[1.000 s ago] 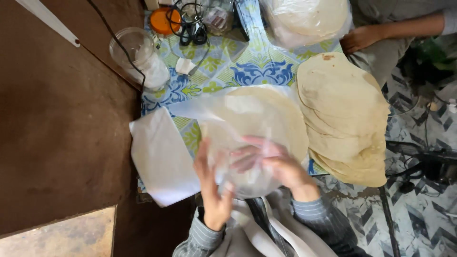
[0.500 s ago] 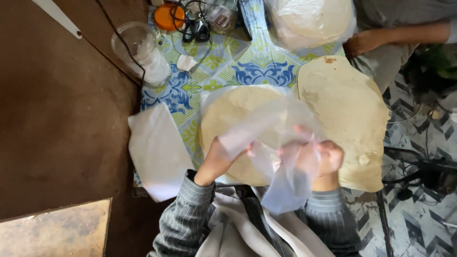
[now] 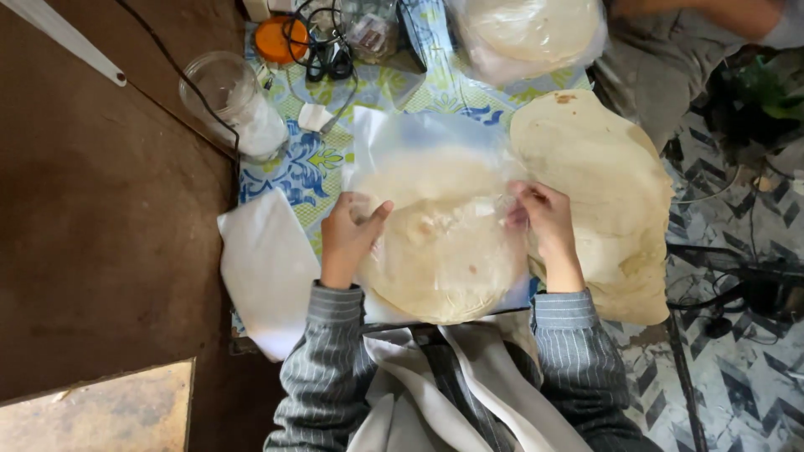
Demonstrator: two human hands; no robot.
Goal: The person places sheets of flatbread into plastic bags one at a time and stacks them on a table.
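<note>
A round pale flatbread (image 3: 444, 259) lies in front of me, partly inside a clear plastic bag (image 3: 419, 138) spread on the patterned tablecloth. My left hand (image 3: 347, 234) grips the bag's edge at the flatbread's left side. At the right side my right hand (image 3: 544, 219) pinches the crumpled plastic over the bread. Both sleeves are grey and striped.
A stack of large flatbreads (image 3: 599, 180) lies right of my hands. Another bagged stack (image 3: 528, 33) sits at the top. A pile of white bags (image 3: 264, 268) lies left. A glass jar (image 3: 239, 105), an orange lid (image 3: 278, 38) and cables sit at the back. Another person's arm (image 3: 712, 17) shows top right.
The bag was lifted and loose in my hands half a second ago. Now it lies flat over the flatbread, with my hands apart at its two sides.
</note>
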